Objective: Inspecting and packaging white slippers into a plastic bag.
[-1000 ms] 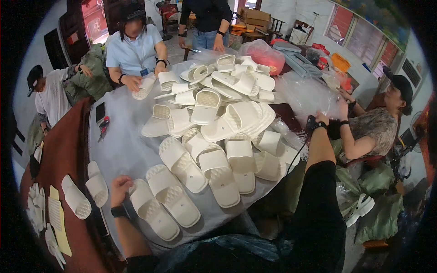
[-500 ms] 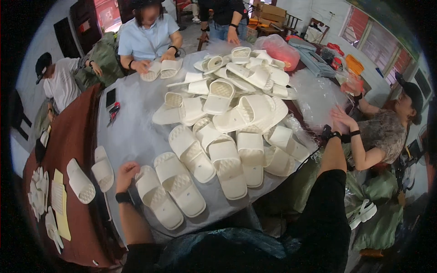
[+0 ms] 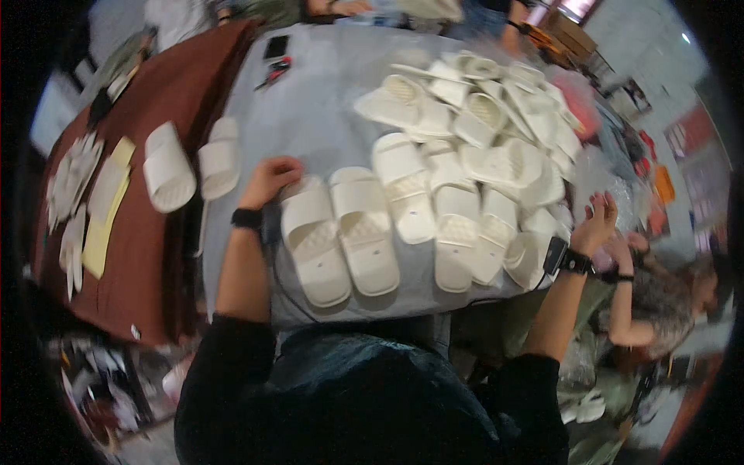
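Observation:
A pair of white slippers point(image 3: 318, 248) lies side by side on the grey-covered table, open heels toward me. My left hand point(image 3: 273, 178) is beside the toe of the left one, its fingers curled together and no object visible in them. At the right edge of the table, my right hand point(image 3: 595, 225) is raised with its fingers somewhat apart, close to clear plastic bags point(image 3: 612, 186); it is slightly blurred, and I see nothing held. More white slippers point(image 3: 403, 186) lie beside the pair, below a large heap of slippers point(image 3: 496, 116).
On the left, a brown-covered surface point(image 3: 178, 93) bears one slipper point(image 3: 169, 167), white gloves point(image 3: 74, 178) and a yellow sheet point(image 3: 108, 217). Another slipper point(image 3: 220, 159) is at the table's left edge. A phone point(image 3: 277, 46) and red-handled snips point(image 3: 275, 71) lie farther back. A co-worker's hand point(image 3: 620, 252) is near my right hand.
My view has swung down and rightward. My right hand has drawn back from the plastic bags toward me. My left hand stays beside the slipper pair, which has not visibly moved.

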### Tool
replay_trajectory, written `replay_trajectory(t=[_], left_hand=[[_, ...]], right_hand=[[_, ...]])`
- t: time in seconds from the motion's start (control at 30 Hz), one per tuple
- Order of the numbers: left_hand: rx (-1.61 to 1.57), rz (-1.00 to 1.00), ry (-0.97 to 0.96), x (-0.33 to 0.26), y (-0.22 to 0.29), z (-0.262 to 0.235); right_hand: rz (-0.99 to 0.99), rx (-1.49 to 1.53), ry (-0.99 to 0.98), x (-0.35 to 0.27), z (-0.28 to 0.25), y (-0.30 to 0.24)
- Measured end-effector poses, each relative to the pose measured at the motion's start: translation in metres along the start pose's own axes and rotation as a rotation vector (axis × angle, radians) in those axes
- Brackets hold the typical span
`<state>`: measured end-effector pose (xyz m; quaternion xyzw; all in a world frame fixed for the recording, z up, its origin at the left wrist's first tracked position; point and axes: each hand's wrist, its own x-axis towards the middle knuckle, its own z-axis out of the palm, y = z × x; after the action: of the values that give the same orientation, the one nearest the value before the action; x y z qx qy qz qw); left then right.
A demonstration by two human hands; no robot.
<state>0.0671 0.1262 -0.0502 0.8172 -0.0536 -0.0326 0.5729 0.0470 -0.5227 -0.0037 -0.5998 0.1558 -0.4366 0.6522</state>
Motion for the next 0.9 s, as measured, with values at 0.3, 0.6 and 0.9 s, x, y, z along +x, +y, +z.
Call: replay_trajectory(t=[0.3,0.6,0.9], left_hand=[[-0.328,0.167,0.051,0.017,-0.003,0.025],[-0.562,0.224,0.048,0.009,-0.002,0.027],[-0.617,0.155,0.055,0.009,0.012,0.023]], right_hand=[[-0.247,-0.264,-1.282,-0.262,0.265,-0.063],[0.140,-0.232,-1.424,-0.303,0.305,-0.033],[0.412,-0.068,-1.370,-0.289,0.306,-0.017]])
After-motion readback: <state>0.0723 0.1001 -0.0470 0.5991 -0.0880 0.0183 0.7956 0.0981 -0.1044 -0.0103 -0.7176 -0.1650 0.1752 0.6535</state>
